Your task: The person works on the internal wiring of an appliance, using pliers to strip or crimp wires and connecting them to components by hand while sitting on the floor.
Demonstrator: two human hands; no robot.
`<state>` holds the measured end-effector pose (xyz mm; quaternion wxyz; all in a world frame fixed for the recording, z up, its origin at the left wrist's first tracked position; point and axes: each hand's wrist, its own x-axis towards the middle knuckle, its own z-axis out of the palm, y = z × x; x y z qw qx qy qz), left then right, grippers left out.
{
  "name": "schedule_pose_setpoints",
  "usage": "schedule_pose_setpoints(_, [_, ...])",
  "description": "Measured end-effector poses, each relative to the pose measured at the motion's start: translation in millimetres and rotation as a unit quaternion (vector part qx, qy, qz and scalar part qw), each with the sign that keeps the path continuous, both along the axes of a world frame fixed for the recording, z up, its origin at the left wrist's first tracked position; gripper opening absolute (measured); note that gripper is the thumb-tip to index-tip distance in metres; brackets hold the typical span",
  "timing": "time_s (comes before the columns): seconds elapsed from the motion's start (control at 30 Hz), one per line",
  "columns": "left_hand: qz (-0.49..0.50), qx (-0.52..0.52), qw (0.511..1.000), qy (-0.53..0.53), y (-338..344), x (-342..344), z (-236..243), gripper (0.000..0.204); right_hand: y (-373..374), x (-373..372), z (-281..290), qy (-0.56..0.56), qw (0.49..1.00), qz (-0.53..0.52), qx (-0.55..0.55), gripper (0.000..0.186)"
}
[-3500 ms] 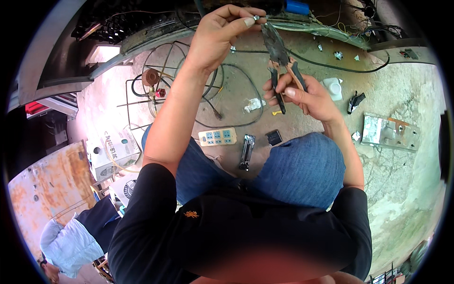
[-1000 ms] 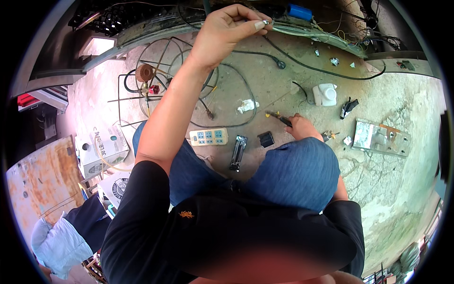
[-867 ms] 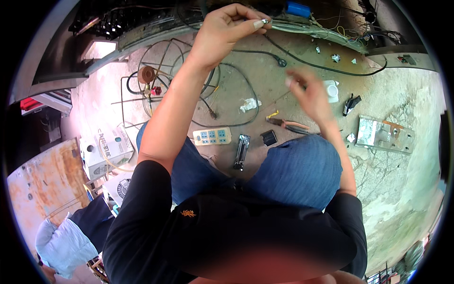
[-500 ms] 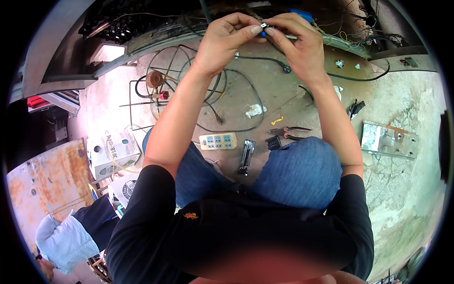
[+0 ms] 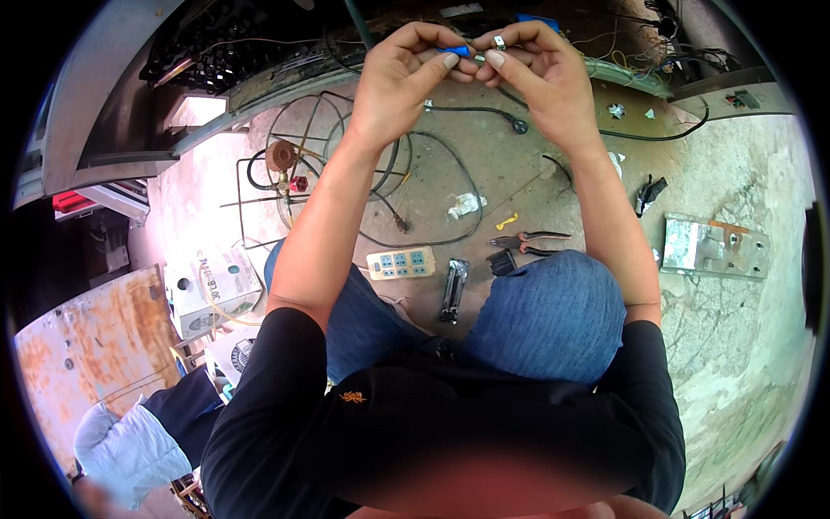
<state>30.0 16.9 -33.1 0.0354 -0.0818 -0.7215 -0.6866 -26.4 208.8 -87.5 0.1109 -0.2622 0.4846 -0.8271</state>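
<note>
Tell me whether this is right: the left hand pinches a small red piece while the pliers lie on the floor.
Wrong colour: the head view shows the left hand pinching a small blue piece; the pliers do lie on the floor.

The bare left hand's grip [image 5: 399,80] pinches a small, bright-blue, tube-like piece [image 5: 456,51]; just beside it, the bare right hand's grip [image 5: 551,80] holds a tiny, shiny, silver-coloured metal piece [image 5: 499,41]. On the stained grey concrete floor [image 5: 523,169] lie dark-headed metal pliers [image 5: 519,240] with spread handles, between a small, crinkled yellow strip [image 5: 507,221] and a black rectangular block [image 5: 501,263], near a cream rectangular power strip [image 5: 376,265] with blue sockets.
</note>
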Motion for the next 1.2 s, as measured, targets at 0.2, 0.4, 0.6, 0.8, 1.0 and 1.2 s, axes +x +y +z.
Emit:
schedule_pose_setpoints(0.2, [0.019, -0.056, 0.998, -0.011, -13, -1, 4, 0.02, -7, 3, 8, 0.001, 1.0, 0.014, -0.007, 0.022])
schedule_pose_setpoints(0.4, [0.005, -0.022, 0.999, 0.043, -17, -5, -5, 0.019, -3, 4, 10, 0.024, 0.999, 0.024, 0.039, 0.022])
schedule_pose_setpoints(0.6, [-0.029, 0.042, 0.999, 0.004, -20, -7, -11, 0.02, -7, 5, 11, 0.002, 0.998, 0.05, 0.025, 0.023])
schedule_pose_setpoints(0.8, [-0.037, 0.04, 0.998, 0.006, -23, -7, -12, 0.02, -11, 7, 14, -0.008, 0.997, 0.07, 0.013, 0.024])
schedule_pose_setpoints(1.0, [-0.036, 0.033, 0.999, 0.01, -22, -6, -12, 0.019, -10, 4, 10, -0.034, 0.995, 0.09, 0.013, 0.027])
schedule_pose_setpoints(1.2, [-0.031, 0.007, 0.999, 0.04, -23, -7, -13, 0.017, -8, 1, 11, -0.085, 0.987, 0.135, 0.012, 0.029])
